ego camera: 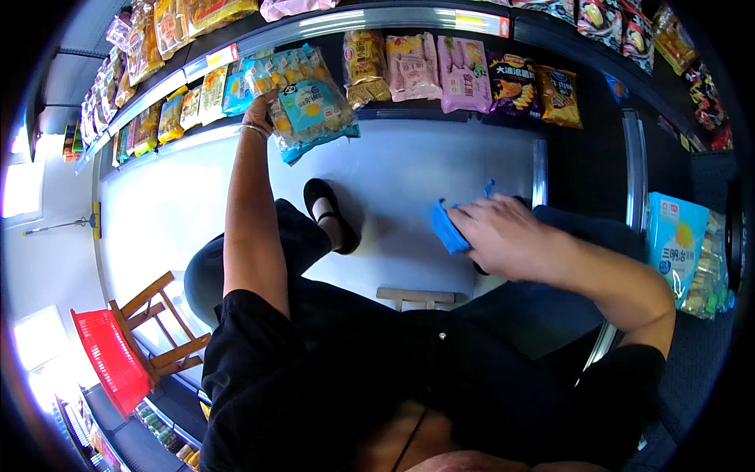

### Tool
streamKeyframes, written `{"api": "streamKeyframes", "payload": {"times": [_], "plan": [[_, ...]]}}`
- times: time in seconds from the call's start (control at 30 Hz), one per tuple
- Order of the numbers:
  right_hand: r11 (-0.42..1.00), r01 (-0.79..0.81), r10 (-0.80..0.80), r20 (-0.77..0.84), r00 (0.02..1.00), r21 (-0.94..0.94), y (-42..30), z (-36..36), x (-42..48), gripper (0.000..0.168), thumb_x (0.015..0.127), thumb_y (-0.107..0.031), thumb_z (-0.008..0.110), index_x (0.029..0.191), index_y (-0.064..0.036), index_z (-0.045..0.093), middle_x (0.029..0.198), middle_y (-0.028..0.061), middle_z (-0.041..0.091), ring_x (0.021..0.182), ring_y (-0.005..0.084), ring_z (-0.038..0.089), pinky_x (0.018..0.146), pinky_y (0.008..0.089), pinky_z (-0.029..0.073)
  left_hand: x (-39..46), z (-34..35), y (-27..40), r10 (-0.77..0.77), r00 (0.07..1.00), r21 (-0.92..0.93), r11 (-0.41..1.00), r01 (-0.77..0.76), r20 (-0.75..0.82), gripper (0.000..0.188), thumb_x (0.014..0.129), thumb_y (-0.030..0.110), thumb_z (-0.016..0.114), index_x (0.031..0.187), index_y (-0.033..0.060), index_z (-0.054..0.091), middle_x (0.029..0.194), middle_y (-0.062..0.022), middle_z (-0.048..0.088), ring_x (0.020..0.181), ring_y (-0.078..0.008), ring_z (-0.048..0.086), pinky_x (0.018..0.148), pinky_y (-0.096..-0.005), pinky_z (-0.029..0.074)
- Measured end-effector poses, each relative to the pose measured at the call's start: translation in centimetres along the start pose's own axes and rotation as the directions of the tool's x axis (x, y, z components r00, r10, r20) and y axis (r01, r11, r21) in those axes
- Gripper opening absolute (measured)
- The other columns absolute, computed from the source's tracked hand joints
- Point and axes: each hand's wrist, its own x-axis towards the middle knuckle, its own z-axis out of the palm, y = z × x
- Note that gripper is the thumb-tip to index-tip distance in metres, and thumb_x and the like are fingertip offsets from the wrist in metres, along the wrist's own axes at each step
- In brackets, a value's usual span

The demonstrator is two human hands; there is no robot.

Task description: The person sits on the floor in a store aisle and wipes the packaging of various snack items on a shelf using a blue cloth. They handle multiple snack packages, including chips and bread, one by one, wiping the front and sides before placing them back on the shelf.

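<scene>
My left hand [258,113] grips the left edge of a large clear-and-blue bag of packaged cakes [309,105], which is raised at the front of a lower shelf. The fingers are partly hidden behind the bag. Lower and to the right, my right hand [508,236] holds a crumpled blue cloth [450,229], slightly blurred, over the floor and near my right knee. To the right of the lifted bag stand a gold snack bag [364,66], a pale pink bag [413,68], a purple-pink bag [465,74], a dark purple chip bag [512,85] and an orange-brown bag [558,94].
A metal shelf edge [377,19] curves above the lower row of snacks. At right, another blue cake bag [677,248] rests on a dark shelf. A red plastic basket [112,354] sits on a wooden chair [171,348] at left. A squeegee-like tool [94,221] leans farther off.
</scene>
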Motion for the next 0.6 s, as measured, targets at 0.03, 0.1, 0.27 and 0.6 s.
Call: {"api": "streamKeyframes", "payload": {"times": [0.03,0.1,0.27,0.6], "plan": [[1.000,-0.021,0.022,0.028,0.999,-0.015,0.2,0.0,-0.2,0.048,0.092,-0.022,0.058,0.132,0.003,0.050,0.115,0.0219,0.063,0.113,0.0341,0.060,0.098,0.0474,0.041,0.9,-0.9,0.6,0.009,1.000,0.021,1.000,-0.009,-0.010,0.045,0.083,0.019,0.078,0.123,0.0084,0.060,0.107,-0.0106,0.071,0.093,-0.0297,0.069,0.085,-0.0449,0.056],[0.998,-0.025,0.027,0.039,0.999,-0.052,0.5,0.1,-0.6,0.049,0.093,-0.024,0.057,0.134,0.003,0.049,0.120,0.0220,0.061,0.116,0.0321,0.058,0.099,0.0455,0.041,2.7,-2.3,1.5,0.028,0.999,0.062,0.998,-0.026,-0.028,0.045,0.083,0.020,0.078,0.123,0.0081,0.060,0.106,-0.0107,0.071,0.092,-0.0297,0.069,0.085,-0.0448,0.056],[0.994,-0.096,0.103,0.216,0.971,-0.045,1.0,-1.6,0.0,0.064,0.090,-0.022,0.067,0.143,0.004,0.042,0.137,0.0246,0.053,0.128,0.0361,0.051,0.107,0.0486,0.037,7.2,-0.3,3.4,-0.050,0.998,0.129,0.991,0.045,0.033,0.042,0.083,0.018,0.077,0.120,0.0059,0.063,0.107,-0.0084,0.072,0.095,-0.0246,0.068,0.088,-0.0405,0.056],[0.994,-0.096,0.067,0.387,0.920,0.056,3.1,-4.7,2.1,0.062,0.095,-0.026,0.058,0.145,0.004,0.039,0.145,0.0256,0.045,0.136,0.0370,0.042,0.114,0.0548,0.027,21.6,-7.2,5.7,-0.122,0.953,0.188,0.980,0.071,0.279,0.058,0.083,0.050,0.071,0.122,0.0076,0.064,0.119,-0.0116,0.068,0.106,-0.0291,0.065,0.094,-0.0436,0.052]]}}
